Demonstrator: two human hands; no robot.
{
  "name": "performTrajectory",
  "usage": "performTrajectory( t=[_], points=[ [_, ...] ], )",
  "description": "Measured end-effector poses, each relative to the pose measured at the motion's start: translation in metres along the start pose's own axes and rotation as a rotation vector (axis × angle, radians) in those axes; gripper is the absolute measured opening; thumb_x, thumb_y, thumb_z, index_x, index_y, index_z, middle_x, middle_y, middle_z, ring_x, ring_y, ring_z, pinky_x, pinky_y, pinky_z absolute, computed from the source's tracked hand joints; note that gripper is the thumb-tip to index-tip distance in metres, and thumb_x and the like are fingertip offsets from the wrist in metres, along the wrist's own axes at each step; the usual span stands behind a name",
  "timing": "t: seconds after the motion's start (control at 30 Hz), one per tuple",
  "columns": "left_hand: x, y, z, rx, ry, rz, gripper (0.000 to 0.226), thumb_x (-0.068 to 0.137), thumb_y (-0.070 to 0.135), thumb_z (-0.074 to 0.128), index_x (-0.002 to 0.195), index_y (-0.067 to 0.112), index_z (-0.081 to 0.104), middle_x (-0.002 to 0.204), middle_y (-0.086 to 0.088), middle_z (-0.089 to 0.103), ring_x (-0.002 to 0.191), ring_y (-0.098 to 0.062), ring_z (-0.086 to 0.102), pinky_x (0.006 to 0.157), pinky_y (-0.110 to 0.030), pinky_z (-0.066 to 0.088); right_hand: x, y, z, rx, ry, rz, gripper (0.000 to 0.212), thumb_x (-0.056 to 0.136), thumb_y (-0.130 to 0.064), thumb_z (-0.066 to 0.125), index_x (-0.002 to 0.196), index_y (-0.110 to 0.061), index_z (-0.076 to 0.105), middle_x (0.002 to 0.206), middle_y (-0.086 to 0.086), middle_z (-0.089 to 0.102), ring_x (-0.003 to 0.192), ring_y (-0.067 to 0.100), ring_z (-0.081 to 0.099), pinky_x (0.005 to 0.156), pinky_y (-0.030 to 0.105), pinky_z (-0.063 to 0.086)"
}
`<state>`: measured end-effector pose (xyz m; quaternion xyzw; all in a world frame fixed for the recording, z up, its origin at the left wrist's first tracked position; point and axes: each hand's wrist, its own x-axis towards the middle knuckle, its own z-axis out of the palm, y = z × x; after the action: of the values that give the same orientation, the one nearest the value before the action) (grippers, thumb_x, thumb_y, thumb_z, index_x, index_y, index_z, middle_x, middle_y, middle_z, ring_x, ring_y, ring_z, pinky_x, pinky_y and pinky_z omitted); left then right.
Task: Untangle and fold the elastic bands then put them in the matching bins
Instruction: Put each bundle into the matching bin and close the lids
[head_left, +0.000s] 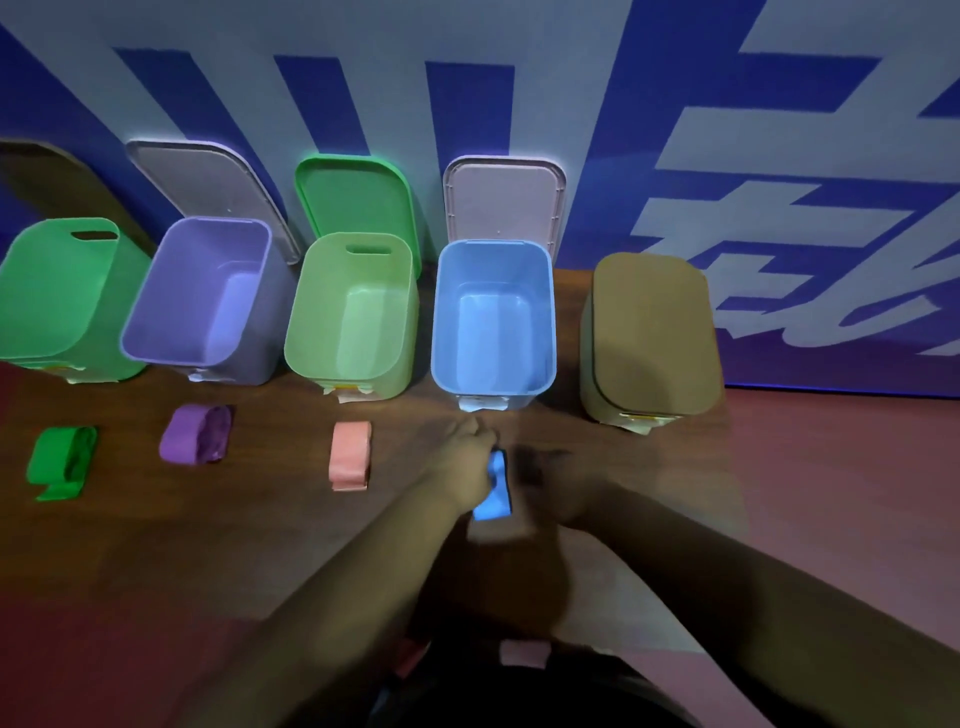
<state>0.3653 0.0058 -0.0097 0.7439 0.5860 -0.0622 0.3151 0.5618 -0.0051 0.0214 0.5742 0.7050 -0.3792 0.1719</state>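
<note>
A blue elastic band (493, 493) lies folded on the wooden floor in front of the open blue bin (493, 374). My left hand (462, 457) rests on its left side and my right hand (550, 483), dark and blurred, is at its right side; both seem to grip it. Folded bands lie in a row to the left: a pink band (350, 454) before the light green bin (311, 322), a purple band (196, 434) before the purple bin (150, 312), and a green band (60, 462) before the bright green bin (31, 291).
A brown bin (652, 332) with its lid shut stands at the right end of the row. All bins stand against a blue and grey patterned wall (779, 156). Open lids lean back on the wall. A pink scrap (524, 652) shows near my body.
</note>
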Motion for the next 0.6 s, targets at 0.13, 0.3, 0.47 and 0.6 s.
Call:
performTrajectory(
  t=[0.13,0.3,0.47,0.6],
  points=[
    [0.000,-0.017,0.004,-0.168,0.023,0.027,0.025,0.080,0.004,0.072,0.101,0.018,0.068,0.117,-0.005,0.053,0.104,-0.027,0.059,0.092,-0.036,0.051,0.023,0.013,0.028,0.157,0.053,0.029,0.086,0.072,-0.066,0.067,0.145,-0.021,0.058,0.133,0.011,0.070,0.116,0.028,0.068,0.095,0.031,0.049],
    [-0.009,-0.028,-0.019,-0.420,-0.084,0.077,0.023,0.089,0.007,0.075,0.099,0.020,0.059,0.100,-0.001,0.064,0.088,-0.015,0.057,0.078,-0.033,0.048,0.007,-0.007,0.008,0.212,0.124,-0.008,0.082,0.074,-0.067,0.077,0.146,-0.030,0.061,0.142,-0.001,0.060,0.132,0.020,0.055,0.110,0.033,0.044],
    [-0.013,-0.036,-0.044,-0.557,-0.114,0.114,0.023,0.091,0.017,0.078,0.105,0.023,0.061,0.103,0.003,0.065,0.093,-0.013,0.060,0.078,-0.026,0.046,-0.031,-0.037,-0.025,0.274,0.270,-0.009,0.025,0.075,-0.049,0.087,0.093,-0.051,0.071,0.096,-0.022,0.068,0.095,-0.005,0.063,0.085,0.016,0.048],
    [-0.020,-0.029,-0.060,-0.594,-0.102,0.122,0.027,0.090,0.029,0.079,0.100,0.028,0.054,0.095,0.003,0.062,0.079,-0.008,0.057,0.067,-0.023,0.043,-0.047,-0.049,-0.044,0.347,0.383,0.026,0.016,0.084,-0.025,0.085,0.088,-0.032,0.071,0.083,-0.013,0.069,0.079,0.003,0.064,0.067,0.013,0.045]
  ],
)
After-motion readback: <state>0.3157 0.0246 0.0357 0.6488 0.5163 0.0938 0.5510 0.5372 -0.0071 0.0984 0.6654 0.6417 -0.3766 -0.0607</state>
